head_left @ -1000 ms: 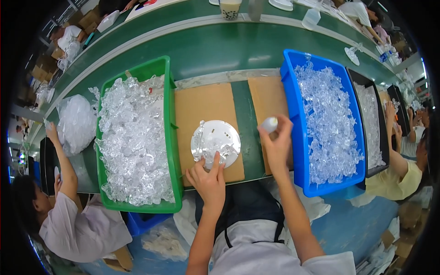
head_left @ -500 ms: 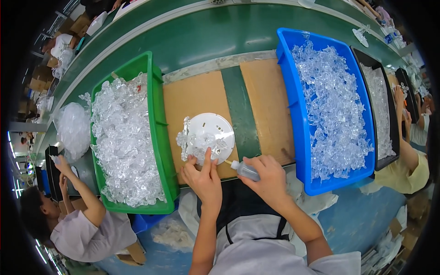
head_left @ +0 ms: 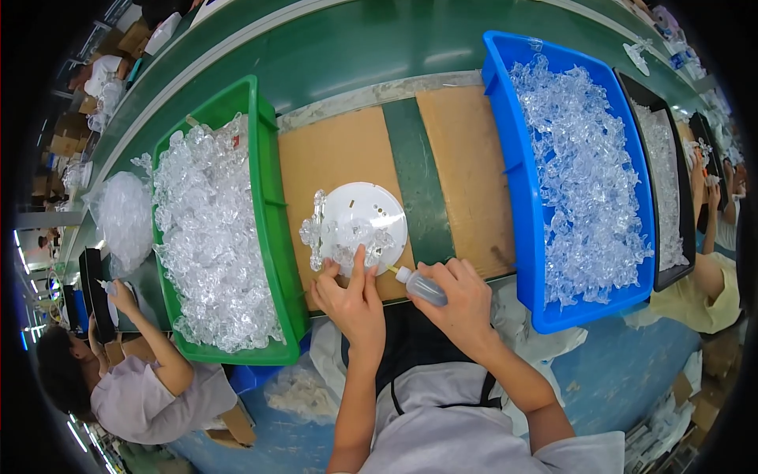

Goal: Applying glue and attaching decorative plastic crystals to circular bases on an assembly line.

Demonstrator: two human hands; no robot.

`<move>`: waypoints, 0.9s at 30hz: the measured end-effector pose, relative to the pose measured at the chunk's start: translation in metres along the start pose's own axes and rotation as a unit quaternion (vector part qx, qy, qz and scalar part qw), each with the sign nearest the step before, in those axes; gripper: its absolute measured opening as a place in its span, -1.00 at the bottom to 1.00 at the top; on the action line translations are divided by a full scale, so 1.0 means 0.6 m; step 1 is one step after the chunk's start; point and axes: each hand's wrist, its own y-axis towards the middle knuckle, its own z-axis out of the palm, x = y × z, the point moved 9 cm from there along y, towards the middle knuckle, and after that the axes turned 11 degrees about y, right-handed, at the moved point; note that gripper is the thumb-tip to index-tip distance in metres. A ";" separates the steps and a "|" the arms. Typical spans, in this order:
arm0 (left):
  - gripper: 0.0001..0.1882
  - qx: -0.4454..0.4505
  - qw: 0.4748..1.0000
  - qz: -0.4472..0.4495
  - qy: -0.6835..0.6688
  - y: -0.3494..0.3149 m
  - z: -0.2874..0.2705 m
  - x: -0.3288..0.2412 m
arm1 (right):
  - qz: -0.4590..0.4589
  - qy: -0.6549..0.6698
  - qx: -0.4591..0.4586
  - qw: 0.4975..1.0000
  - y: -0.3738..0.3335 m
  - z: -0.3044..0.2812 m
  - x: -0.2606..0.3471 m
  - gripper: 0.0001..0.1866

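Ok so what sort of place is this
Probably a factory assembly floor: there's a long green workbench, a green bin and a blue bin heaped with clear pieces, and a co-worker alongside.

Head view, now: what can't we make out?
All in the head view:
Rear of the bottle: hidden by the right hand.
Whether the nozzle touches the white disc: too small.
Palm of the left hand: hidden by its back.
Floor of the green bin: covered by clear pieces.
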 end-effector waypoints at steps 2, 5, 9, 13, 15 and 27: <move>-0.64 -0.003 1.000 0.000 0.002 0.000 0.000 -0.001 | 0.003 -0.003 0.001 1.000 0.000 0.001 -0.003 -0.66; -0.64 0.002 1.000 -0.001 0.007 -0.001 0.003 -0.001 | 0.007 -0.002 -0.004 1.000 0.000 0.000 -0.006 -0.66; -0.64 0.002 1.000 0.001 0.011 -0.001 0.003 -0.002 | 0.014 0.001 -0.009 1.000 0.001 -0.002 -0.010 -0.66; -0.64 -0.001 1.000 0.001 0.013 -0.001 0.001 -0.002 | 0.023 -0.004 -0.009 1.000 0.002 -0.002 -0.014 -0.66; -0.64 -0.001 1.000 0.002 0.015 -0.001 0.002 -0.003 | 0.028 -0.002 -0.009 1.000 0.003 -0.003 -0.016 -0.65; -0.65 -0.008 1.000 0.002 0.010 0.000 0.001 -0.004 | 0.051 0.013 -0.023 0.998 0.008 -0.009 -0.021 -0.64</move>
